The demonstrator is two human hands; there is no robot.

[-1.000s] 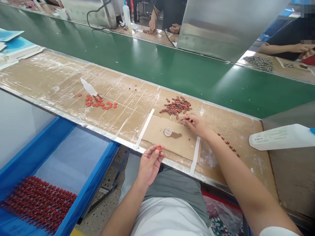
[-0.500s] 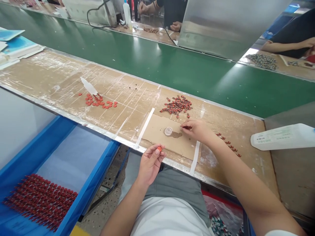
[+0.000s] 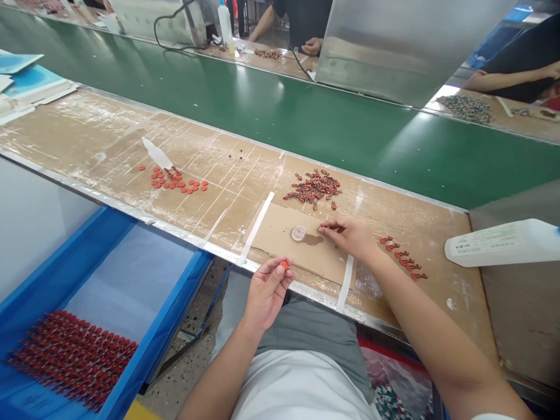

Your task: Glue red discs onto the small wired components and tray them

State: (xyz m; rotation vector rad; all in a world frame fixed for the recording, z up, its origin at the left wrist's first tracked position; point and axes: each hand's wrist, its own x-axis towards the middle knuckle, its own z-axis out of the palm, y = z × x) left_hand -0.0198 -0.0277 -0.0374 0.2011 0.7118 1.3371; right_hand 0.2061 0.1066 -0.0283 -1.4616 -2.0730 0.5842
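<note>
Our left hand (image 3: 268, 294) pinches a small orange-red piece (image 3: 284, 265) between thumb and fingertips, just off the edge of the tabletop (image 3: 227, 175). Our right hand (image 3: 350, 236) hovers over a taped cardboard sheet (image 3: 271, 236), fingertips pressed together on something too small to make out, just beside a clear round cap (image 3: 298, 233). Beyond the sheet lies a heap of red-and-black parts (image 3: 312, 189), with a short row of red hooked parts (image 3: 405, 255) to our right and scattered red discs (image 3: 175, 184) to our left. Below the tabletop, a blue tray (image 3: 184, 274) carries rows of red pieces (image 3: 72, 359)
</note>
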